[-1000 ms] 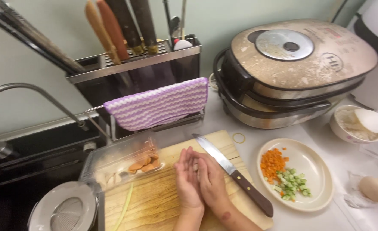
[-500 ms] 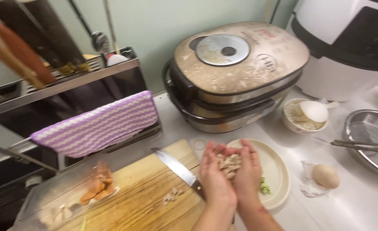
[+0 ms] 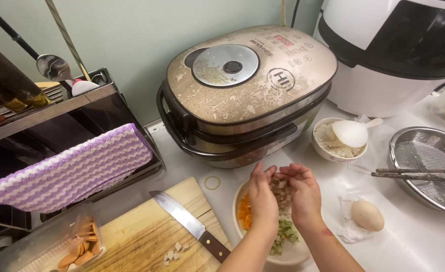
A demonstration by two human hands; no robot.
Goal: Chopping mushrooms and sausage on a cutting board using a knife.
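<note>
Pale diced bits (image 3: pixel 282 190) | between left hand (image 3: pixel 263 201), right hand (image 3: pixel 304 195) | above plate (image 3: pixel 293 254)

Two bare hands, the left hand (image 3: pixel 263 201) and the right hand (image 3: pixel 303 197), are shown with both forearms uncovered as far as the lower edge of the view; no sleeve, glove, ring or watch is worn. The fingernails are seen to be short and unpainted. A small reddish mark (image 3: pixel 326 232) is visible on the right forearm just below the wrist.
</note>
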